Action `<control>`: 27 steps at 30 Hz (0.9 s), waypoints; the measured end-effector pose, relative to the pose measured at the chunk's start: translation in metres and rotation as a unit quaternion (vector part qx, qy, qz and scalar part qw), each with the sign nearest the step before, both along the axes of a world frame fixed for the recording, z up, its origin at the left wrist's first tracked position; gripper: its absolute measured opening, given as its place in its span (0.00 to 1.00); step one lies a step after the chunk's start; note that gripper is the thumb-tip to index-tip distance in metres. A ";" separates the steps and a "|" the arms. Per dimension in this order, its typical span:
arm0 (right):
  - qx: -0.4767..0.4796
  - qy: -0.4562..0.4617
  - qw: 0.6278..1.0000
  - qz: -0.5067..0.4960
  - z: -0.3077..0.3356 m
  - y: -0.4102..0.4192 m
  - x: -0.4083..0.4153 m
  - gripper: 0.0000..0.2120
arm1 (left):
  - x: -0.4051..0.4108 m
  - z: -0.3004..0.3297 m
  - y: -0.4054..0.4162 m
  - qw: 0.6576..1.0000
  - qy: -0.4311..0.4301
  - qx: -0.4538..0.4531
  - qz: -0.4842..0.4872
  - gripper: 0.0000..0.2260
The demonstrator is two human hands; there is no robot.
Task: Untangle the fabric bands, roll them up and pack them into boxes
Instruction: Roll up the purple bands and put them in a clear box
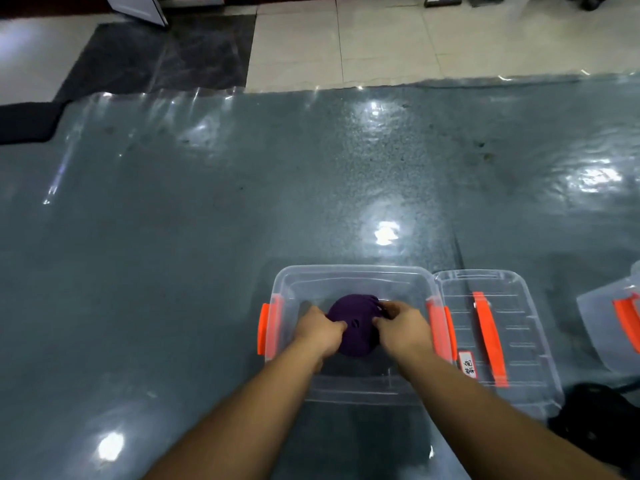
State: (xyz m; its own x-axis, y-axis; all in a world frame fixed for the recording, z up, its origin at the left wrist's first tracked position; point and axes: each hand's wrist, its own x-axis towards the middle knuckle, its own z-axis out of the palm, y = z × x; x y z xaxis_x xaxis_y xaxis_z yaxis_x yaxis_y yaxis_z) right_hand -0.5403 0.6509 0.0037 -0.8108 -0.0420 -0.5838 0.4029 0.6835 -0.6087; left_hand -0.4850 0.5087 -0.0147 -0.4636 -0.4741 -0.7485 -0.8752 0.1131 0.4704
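Two bare forearms reach forward into a clear plastic box [349, 277] with orange latches, which sits on a grey desk [173, 237] under a glossy transparent sheet. Inside the box lies a rolled purple fabric band [353, 327]. The left hand [320, 330] has its grip curled around the roll's left side, and the right hand [401, 329] pinches the right side with bent fingers. Just to the right of the box lies its clear lid [519, 323] with an orange handle. Another clear container [602, 317] shows at the right edge. Beyond the desk is a tiled floor [381, 39].
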 end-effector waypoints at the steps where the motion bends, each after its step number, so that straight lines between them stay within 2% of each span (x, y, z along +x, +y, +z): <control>1: 0.003 0.005 1.000 0.001 -0.002 -0.002 0.000 0.17 | -0.001 -0.002 0.000 1.000 0.002 0.001 0.006 0.19; 5: 0.014 0.014 1.000 0.000 -0.003 -0.009 -0.003 0.18 | -0.004 -0.007 -0.003 1.000 0.011 -0.006 0.027 0.15; 12: 0.048 0.007 0.999 0.023 -0.011 -0.007 -0.008 0.18 | -0.004 -0.013 -0.001 1.000 0.001 -0.022 0.008 0.15; 20: 0.070 0.006 0.996 0.046 -0.014 -0.008 -0.012 0.18 | -0.007 -0.013 -0.001 0.998 -0.003 -0.059 -0.006 0.22; 27: 0.070 -0.033 0.996 0.049 -0.014 -0.005 -0.015 0.19 | -0.007 -0.004 0.002 0.993 0.006 -0.096 -0.062 0.06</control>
State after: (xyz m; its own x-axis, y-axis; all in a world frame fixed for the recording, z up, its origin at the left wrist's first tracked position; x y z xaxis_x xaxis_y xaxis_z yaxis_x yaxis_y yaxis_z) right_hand -0.5552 0.6461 -0.0108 -0.7663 -0.0336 -0.6416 0.3658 0.7981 -0.4788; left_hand -0.4925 0.5110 -0.0189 -0.5353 -0.5466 -0.6440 -0.8437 0.3085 0.4394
